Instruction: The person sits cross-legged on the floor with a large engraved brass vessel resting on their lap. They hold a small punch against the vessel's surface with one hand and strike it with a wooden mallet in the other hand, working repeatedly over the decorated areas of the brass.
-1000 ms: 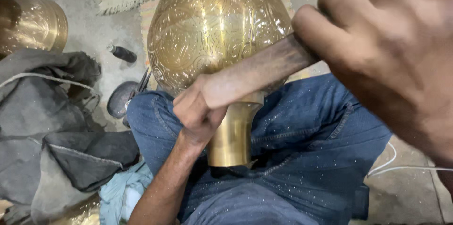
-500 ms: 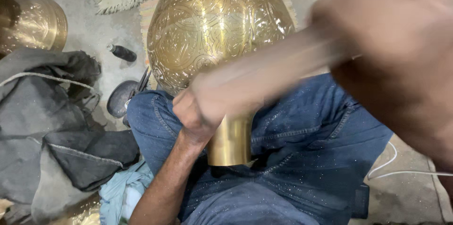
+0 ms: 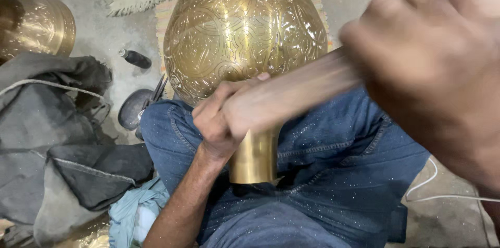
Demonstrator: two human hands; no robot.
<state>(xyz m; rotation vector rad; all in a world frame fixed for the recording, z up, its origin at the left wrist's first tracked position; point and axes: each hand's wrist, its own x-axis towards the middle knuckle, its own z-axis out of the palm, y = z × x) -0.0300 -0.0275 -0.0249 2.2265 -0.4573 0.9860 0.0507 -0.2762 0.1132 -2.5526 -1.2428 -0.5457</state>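
Observation:
A large engraved brass vase (image 3: 245, 24) lies across my lap in blue jeans, its plain neck (image 3: 255, 159) pointing toward me. My left hand (image 3: 219, 120) is curled tight against the vase where the body narrows to the neck. Anything inside its fingers is hidden. My right hand (image 3: 437, 71), close to the camera and blurred, grips a thick wooden stick (image 3: 302, 89). The stick reaches down and left, and its far end is at my left hand's knuckles.
A second brass vessel (image 3: 36, 27) stands at the far left on the concrete floor. Grey cloths (image 3: 47, 123) and a light blue rag (image 3: 133, 211) lie left of my leg. A small dark bottle (image 3: 135, 59) and a dark dish (image 3: 133, 108) are on the floor. A white cable (image 3: 442, 196) runs at the right.
The wooden stick and my right hand have gone from sharp to motion-blurred, with the hand shifted slightly right and down. My left hand and the vase stay in place.

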